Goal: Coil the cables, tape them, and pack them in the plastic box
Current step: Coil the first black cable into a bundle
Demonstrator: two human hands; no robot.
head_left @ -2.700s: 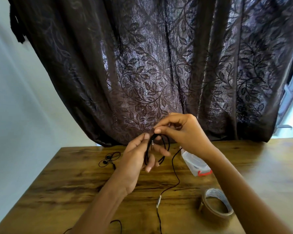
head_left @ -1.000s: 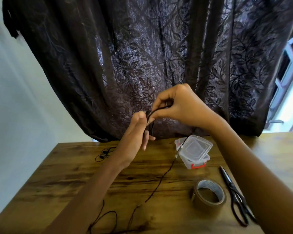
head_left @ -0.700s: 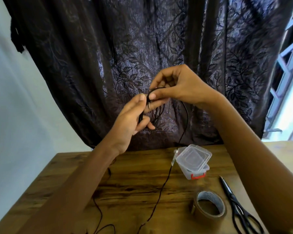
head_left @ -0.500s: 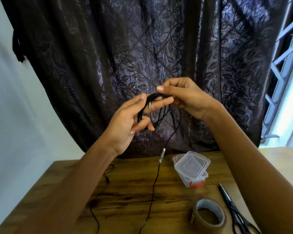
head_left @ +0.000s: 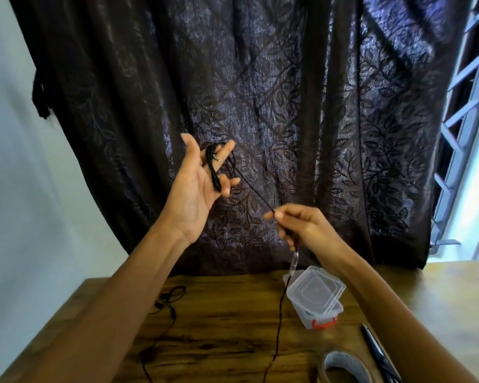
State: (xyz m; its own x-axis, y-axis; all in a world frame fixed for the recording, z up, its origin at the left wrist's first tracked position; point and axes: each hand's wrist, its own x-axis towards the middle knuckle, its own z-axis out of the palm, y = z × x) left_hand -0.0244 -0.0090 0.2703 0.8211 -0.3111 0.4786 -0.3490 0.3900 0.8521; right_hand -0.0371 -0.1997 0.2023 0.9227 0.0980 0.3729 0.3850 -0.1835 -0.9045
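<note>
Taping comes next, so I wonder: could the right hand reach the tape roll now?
Probably yes: the right hand pinches the black cable, but the tape roll lies uncovered on the table below it.

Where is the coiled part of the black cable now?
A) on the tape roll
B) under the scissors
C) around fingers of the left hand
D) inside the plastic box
C: the black cable is looped around fingers of the left hand, high above the table.
</note>
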